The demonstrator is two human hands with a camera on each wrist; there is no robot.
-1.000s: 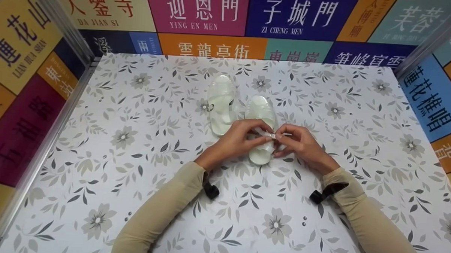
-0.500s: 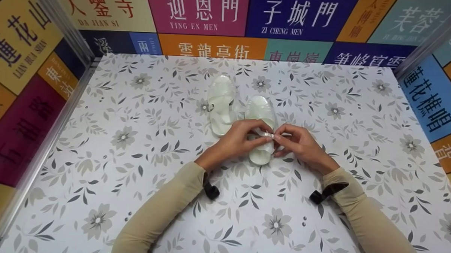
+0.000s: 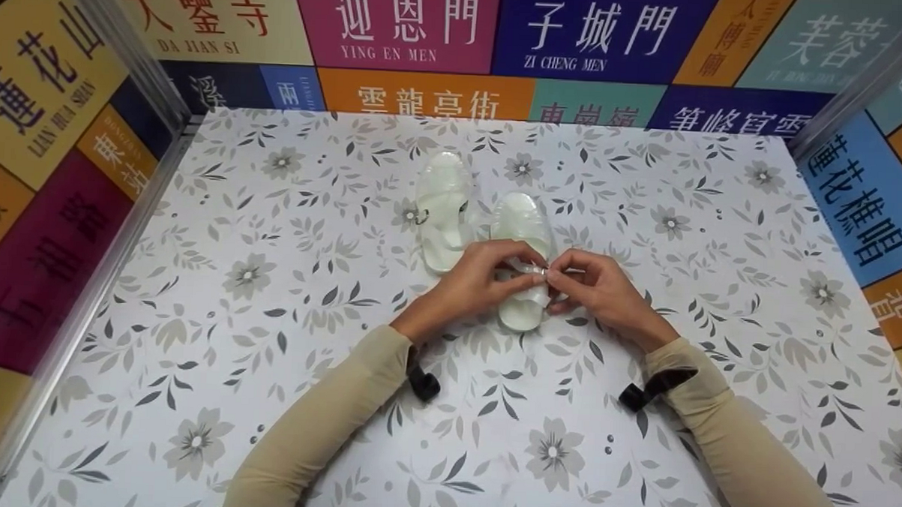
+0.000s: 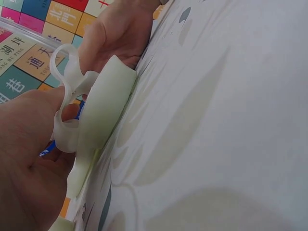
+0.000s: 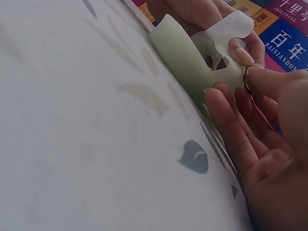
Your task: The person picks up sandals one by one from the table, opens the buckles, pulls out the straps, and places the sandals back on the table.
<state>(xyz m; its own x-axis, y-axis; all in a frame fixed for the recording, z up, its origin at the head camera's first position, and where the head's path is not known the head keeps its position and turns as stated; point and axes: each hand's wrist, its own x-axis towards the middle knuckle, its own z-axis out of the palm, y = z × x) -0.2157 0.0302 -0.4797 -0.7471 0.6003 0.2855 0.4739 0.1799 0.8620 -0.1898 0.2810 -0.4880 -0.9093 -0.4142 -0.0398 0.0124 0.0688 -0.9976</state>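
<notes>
Two pale, milky-green jelly sandals stand side by side in the head view. The nearer sandal (image 3: 523, 215) has both hands at its ankle strap. My left hand (image 3: 484, 277) pinches the strap from the left. From the other side, the thumb and fingers of my right hand (image 3: 600, 285) pinch at the strap's metal buckle (image 5: 247, 79). In the right wrist view, other right-hand fingers touch the sandal's side. The heel (image 4: 106, 106) faces the left wrist camera, sole down on the table. How the strap end sits in the buckle is hidden by fingers.
The other sandal (image 3: 444, 182) lies just left and farther back, its small buckle (image 3: 422, 216) showing, its heel close to my left hand. A white table (image 3: 326, 399) with a floral pattern spreads all round. Coloured sign panels (image 3: 406, 27) wall in the back and sides.
My right fingertips have shifted very slightly at the buckle, so less of it shows between the hands. The sandals and both arms otherwise keep their places.
</notes>
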